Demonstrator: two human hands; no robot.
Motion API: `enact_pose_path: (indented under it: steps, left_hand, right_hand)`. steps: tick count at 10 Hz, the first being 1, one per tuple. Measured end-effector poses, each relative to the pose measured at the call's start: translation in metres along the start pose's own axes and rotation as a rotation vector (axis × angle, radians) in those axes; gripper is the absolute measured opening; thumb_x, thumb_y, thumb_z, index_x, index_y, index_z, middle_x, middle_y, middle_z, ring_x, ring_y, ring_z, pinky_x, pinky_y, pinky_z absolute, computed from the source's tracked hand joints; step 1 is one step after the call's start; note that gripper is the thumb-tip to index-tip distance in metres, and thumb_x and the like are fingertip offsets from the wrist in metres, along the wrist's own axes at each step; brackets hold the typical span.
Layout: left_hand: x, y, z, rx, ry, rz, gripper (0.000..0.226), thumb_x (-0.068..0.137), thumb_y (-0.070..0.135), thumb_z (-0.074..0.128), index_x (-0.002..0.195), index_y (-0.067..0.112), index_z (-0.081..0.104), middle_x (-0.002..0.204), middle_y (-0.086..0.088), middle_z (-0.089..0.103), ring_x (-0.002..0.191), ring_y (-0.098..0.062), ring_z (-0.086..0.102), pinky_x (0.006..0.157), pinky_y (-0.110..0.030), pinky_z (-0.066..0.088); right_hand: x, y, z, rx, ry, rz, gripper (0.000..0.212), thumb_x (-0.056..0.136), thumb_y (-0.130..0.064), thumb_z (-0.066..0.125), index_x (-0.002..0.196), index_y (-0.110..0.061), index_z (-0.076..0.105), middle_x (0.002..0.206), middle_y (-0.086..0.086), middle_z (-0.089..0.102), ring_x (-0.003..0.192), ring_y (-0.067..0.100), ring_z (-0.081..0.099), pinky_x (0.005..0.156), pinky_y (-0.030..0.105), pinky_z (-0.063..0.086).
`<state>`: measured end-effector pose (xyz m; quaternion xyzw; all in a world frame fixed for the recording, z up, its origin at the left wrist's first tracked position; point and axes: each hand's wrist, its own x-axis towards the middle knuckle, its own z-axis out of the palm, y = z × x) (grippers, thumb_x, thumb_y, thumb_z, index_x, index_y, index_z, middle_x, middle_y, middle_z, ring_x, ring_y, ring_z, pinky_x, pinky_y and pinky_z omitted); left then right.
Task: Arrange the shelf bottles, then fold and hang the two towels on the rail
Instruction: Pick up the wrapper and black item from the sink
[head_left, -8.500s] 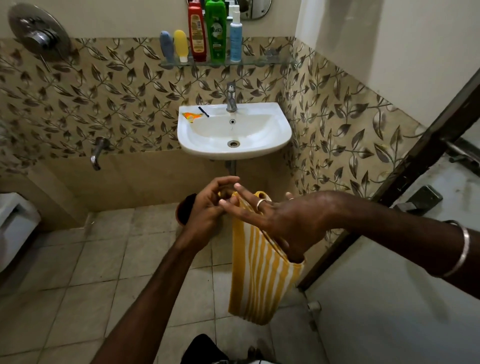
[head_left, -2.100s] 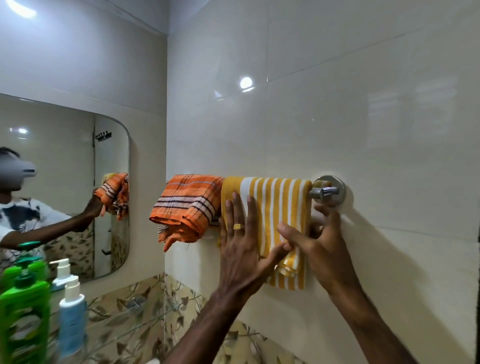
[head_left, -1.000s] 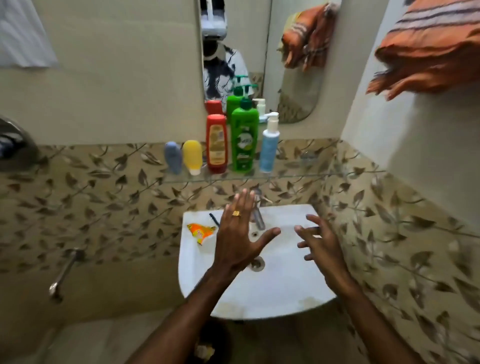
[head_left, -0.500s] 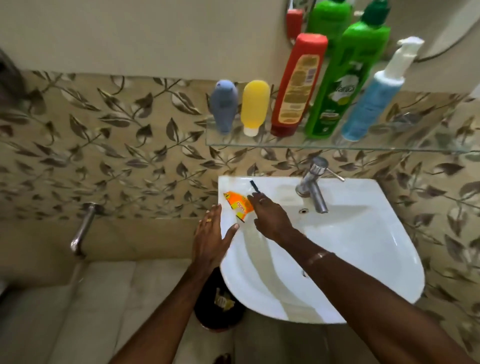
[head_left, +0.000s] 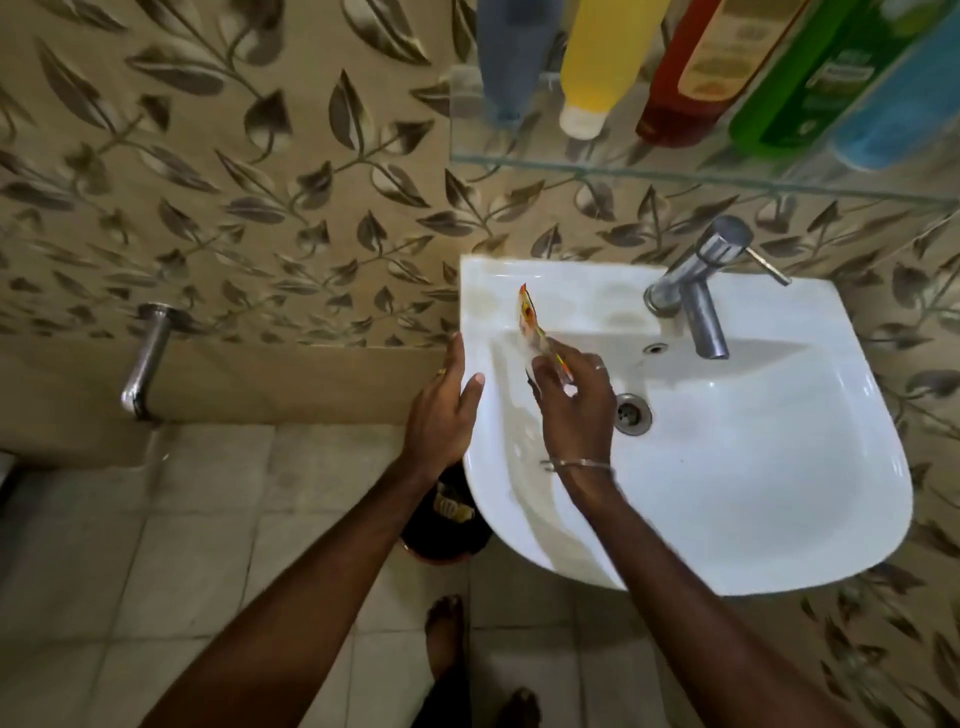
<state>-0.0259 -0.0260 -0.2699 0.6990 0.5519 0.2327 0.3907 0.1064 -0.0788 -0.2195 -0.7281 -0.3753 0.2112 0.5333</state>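
Note:
Over the white sink, my right hand pinches an orange sachet wrapper and holds it lifted off the rim. My left hand rests with straight fingers on the sink's left edge. On the glass shelf above stand a grey-blue bottle, a yellow bottle, a red bottle, a green bottle and a light blue bottle. Neither towel nor the rail is in view.
A chrome tap stands at the sink's back and the drain lies beside my right hand. A dark bin sits on the tiled floor under the sink's left side. A wall spout sticks out at left.
My right hand has picked the orange wrapper up off the sink rim. My left hand moved onto the sink's left edge. The view dropped closer to the sink.

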Motion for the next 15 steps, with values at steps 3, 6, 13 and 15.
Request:
enact_pose_path:
  steps: [3,6,13,15]
  left_hand:
    - [0.01,-0.031,-0.022,-0.445,-0.286,-0.016,0.076,0.092,0.031,0.068,0.154,0.031,0.024,0.147,0.013,0.049,0.135,-0.002,0.044,0.113,-0.028,0.037]
    - [0.017,-0.053,-0.001,-0.621,-0.189,0.11,0.075,0.09,0.03,0.069,0.153,0.027,0.028,0.15,0.021,0.04,0.136,0.003,0.04,0.115,-0.035,0.037]
    - [0.026,-0.069,0.01,-0.619,-0.164,0.194,0.077,0.09,0.031,0.069,0.154,0.029,0.026,0.159,0.014,0.03,0.143,-0.001,0.032,0.111,-0.031,0.04]
    - [0.02,-0.059,-0.008,-0.547,-0.273,0.108,0.078,0.088,0.041,0.068,0.151,0.045,0.021,0.153,0.026,0.034,0.135,-0.001,0.045,0.107,-0.039,0.046]
  right_hand:
    - [-0.175,0.028,0.002,-0.072,-0.265,-0.158,0.017,0.085,-0.007,0.072,0.1,-0.016,0.075,0.089,-0.006,0.075,0.081,-0.001,0.068,0.073,0.014,0.048]
    - [-0.148,0.221,0.095,-0.482,-0.489,0.138,0.05,0.09,-0.03,0.044,0.127,-0.005,0.067,0.123,0.02,0.068,0.112,0.035,0.064,0.095,0.036,0.047]
    - [-0.089,0.335,0.177,-0.694,-0.539,0.442,0.042,0.092,-0.012,0.059,0.134,-0.012,0.058,0.131,0.013,0.064,0.123,0.033,0.058,0.096,0.034,0.044]
    - [-0.087,0.269,0.174,-0.625,-0.444,0.456,0.037,0.093,-0.022,0.058,0.13,-0.019,0.062,0.127,0.008,0.066,0.12,0.03,0.06,0.098,0.034,0.045]
